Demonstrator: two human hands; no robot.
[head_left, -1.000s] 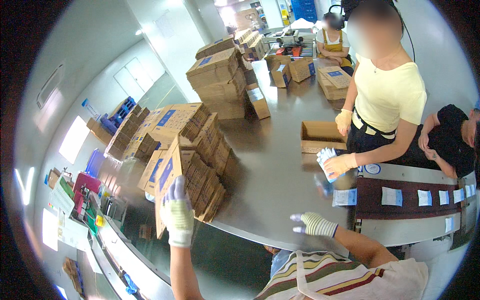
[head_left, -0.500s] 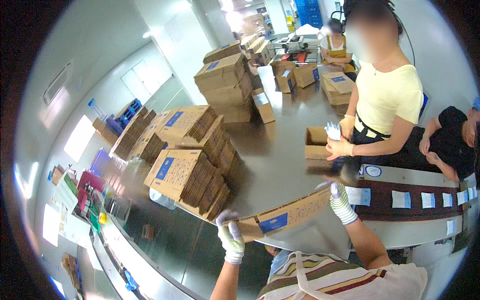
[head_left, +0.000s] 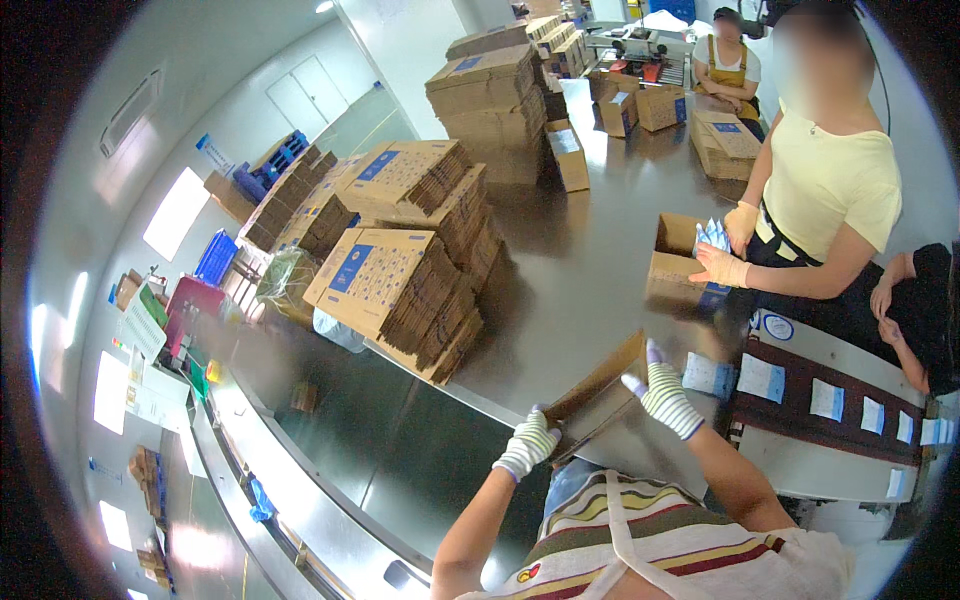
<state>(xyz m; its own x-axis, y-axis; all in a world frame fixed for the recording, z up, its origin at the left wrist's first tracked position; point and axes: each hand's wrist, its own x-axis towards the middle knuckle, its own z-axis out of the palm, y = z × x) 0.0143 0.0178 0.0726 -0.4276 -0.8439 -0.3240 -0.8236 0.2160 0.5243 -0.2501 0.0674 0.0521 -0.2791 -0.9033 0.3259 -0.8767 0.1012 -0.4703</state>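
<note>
In front of my body, a brown cardboard carton [head_left: 600, 392] is partly opened out and tilted over the near edge of the metal table. My left hand [head_left: 528, 446], in a striped knit glove, grips its left end. At its right end my right hand [head_left: 668, 398], gloved the same way, has the thumb over the panel and the other fingers along the edge. The carton's underside and the left fingertips are partly hidden. A blue-and-white packet [head_left: 707, 375] lies just beyond my right hand.
Stacks of flat cartons [head_left: 400, 270] stand on the table [head_left: 560, 300] to the left. Across it, a co-worker's gloved hands [head_left: 728, 262] hold blue-and-white packets at an open carton [head_left: 675, 265]. A conveyor [head_left: 830, 425] carries several packets at the right.
The flatter carton has been opened and turned, its blue panel no longer showing. My hands have come closer together. The co-worker's packets have moved to the open carton, and the view has shifted.
</note>
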